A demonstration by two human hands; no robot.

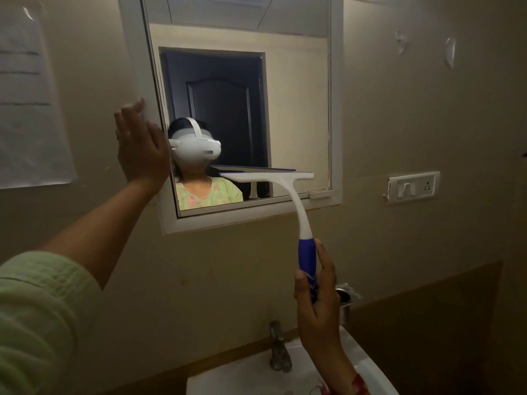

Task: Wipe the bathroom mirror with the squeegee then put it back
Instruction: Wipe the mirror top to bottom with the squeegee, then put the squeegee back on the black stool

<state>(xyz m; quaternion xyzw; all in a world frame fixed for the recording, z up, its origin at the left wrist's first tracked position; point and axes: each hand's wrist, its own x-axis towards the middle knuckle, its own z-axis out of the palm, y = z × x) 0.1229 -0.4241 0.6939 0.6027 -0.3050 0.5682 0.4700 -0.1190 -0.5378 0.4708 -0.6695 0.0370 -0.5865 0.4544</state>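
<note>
A white-framed mirror (299,109) hangs on the beige wall ahead. My right hand (319,303) grips the blue handle of a squeegee (288,192), whose white neck curves up to a wide blade lying flat against the glass near the mirror's lower right. The blade is level, a little above the bottom frame. My left hand (141,146) rests flat against the mirror's left frame, fingers together and pointing up, holding nothing. The glass reflects a person wearing a white headset and a dark doorway behind.
A white sink (251,374) with a metal tap (279,349) sits below my right hand. A metal cup holder (346,297) is fixed to the wall behind my fingers. A switch plate (413,188) sits right of the mirror, a paper sheet (31,109) hangs at left.
</note>
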